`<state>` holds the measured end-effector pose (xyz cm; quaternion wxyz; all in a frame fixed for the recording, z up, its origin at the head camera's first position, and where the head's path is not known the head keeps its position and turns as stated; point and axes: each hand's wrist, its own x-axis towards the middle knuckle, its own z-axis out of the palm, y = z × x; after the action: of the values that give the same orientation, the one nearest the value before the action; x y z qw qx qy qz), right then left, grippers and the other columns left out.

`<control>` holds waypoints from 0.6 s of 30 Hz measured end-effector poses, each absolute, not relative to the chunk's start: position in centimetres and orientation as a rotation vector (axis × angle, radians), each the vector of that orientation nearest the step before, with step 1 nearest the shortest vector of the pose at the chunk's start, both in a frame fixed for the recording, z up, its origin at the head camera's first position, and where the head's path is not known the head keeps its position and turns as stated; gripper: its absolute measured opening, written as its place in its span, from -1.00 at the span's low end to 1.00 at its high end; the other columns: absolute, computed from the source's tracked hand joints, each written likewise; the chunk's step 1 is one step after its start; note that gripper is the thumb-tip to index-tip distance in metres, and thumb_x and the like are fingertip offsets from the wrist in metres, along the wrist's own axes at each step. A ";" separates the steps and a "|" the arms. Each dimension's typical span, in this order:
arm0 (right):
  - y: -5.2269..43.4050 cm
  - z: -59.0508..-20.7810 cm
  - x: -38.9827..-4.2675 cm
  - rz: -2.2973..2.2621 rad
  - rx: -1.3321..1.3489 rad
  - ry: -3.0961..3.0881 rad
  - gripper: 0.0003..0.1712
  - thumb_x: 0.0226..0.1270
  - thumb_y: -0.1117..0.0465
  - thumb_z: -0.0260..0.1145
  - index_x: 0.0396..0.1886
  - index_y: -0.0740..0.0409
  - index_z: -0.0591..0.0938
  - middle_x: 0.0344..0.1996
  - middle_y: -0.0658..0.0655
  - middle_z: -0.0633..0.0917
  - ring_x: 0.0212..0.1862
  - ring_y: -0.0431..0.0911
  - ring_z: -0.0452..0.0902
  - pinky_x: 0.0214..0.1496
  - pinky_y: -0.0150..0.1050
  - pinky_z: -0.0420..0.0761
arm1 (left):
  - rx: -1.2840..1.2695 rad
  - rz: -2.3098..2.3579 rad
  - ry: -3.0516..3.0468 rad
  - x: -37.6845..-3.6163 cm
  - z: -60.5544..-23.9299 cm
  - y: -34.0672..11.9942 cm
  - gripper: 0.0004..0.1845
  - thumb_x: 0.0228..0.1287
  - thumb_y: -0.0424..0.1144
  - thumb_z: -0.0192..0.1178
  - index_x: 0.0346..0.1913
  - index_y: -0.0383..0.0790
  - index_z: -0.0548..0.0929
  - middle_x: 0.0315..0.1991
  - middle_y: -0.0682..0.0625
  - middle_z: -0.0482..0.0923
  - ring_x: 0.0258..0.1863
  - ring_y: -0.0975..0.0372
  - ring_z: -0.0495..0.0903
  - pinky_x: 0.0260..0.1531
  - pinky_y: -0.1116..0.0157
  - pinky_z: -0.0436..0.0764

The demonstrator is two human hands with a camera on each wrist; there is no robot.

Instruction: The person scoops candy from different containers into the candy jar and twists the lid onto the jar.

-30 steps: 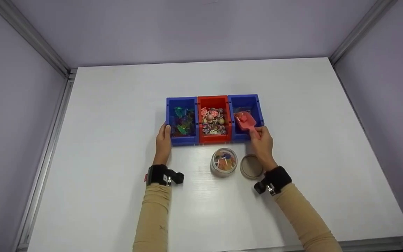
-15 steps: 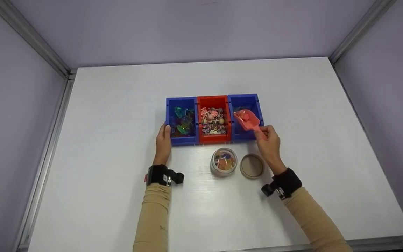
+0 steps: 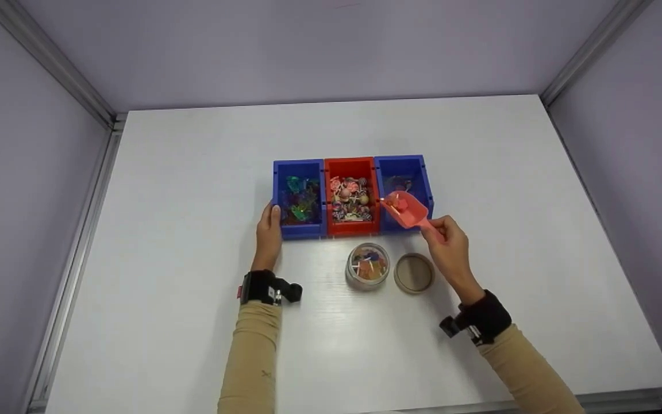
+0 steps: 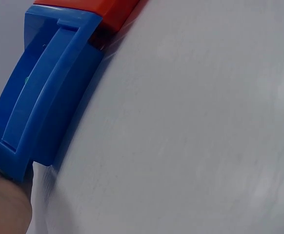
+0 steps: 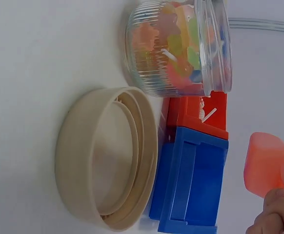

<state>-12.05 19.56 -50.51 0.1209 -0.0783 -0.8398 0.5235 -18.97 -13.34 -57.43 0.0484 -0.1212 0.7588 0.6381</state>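
Note:
My left hand (image 3: 268, 236) rests against the outer side of the left blue bin (image 3: 302, 231), near its front corner. That bin holds shiny green and other coloured wrapped pieces. In my right hand (image 3: 450, 250) is the handle of a small pink scoop (image 3: 413, 215), pinched between thumb and fingers. Several orange-red pieces lie in the scoop, which hangs over the front of the right blue bin (image 3: 414, 167). A ribbed glass jar (image 5: 166, 53) full of coloured candies stands open in front of the bins. Its beige round lid (image 5: 78, 161) lies beside it, hollow side up.
A red bin (image 3: 351, 228) with lollipops sits between the two blue ones, all joined in a row. All this stands on a white table (image 3: 181, 241), with pale panels (image 3: 331, 52) behind and at both sides.
My right hand has drawn the loaded scoop up out of the right blue bin, then back toward me and rightward. The left hand, bins, jar and lid have stayed put.

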 end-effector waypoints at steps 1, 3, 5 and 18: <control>19.6 -50.5 -11.9 1.538 -0.217 -2.451 -0.85 0.24 0.39 0.31 -0.29 0.46 0.58 -0.57 -0.11 0.50 -0.52 -0.39 0.29 -0.50 -0.56 0.27 | -0.369 1.945 2.313 -19.0 -57.4 -13.3 -0.41 0.58 -0.03 -0.27 0.50 -0.29 0.09 0.52 -0.20 0.10 0.56 0.00 0.03 0.57 0.08 0.09; 19.8 -50.4 -11.6 1.558 -0.194 -2.451 -0.87 0.21 0.42 0.31 -0.30 0.47 0.59 -0.58 -0.14 0.50 -0.53 -0.40 0.30 -0.51 -0.57 0.27 | -0.370 1.951 2.305 -19.0 -57.5 -13.4 -0.40 0.58 -0.02 -0.27 0.50 -0.28 0.08 0.52 -0.20 0.09 0.56 0.00 0.03 0.57 0.08 0.09; 19.9 -50.3 -11.3 1.577 -0.178 -2.456 -0.89 0.19 0.44 0.30 -0.31 0.47 0.60 -0.60 -0.17 0.51 -0.55 -0.40 0.31 -0.52 -0.57 0.29 | -0.365 1.969 2.298 -18.9 -57.5 -13.3 -0.39 0.57 0.00 -0.27 0.50 -0.28 0.08 0.52 -0.20 0.09 0.56 0.00 0.03 0.57 0.08 0.09; 20.9 -50.4 -9.2 1.606 -0.031 -2.653 -0.90 0.15 0.49 0.34 -0.38 0.47 0.58 -0.63 -0.08 0.52 -0.57 -0.37 0.29 -0.54 -0.54 0.31 | -0.350 1.979 2.322 -19.0 -57.6 -13.2 -0.40 0.57 -0.02 -0.25 0.49 -0.30 0.11 0.51 -0.24 0.11 0.54 -0.03 0.05 0.56 0.06 0.10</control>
<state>-9.25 20.89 -50.44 0.0202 -0.0100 -0.8552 0.5178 -18.96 -13.18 -57.61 0.0354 -0.1138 0.7557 0.6439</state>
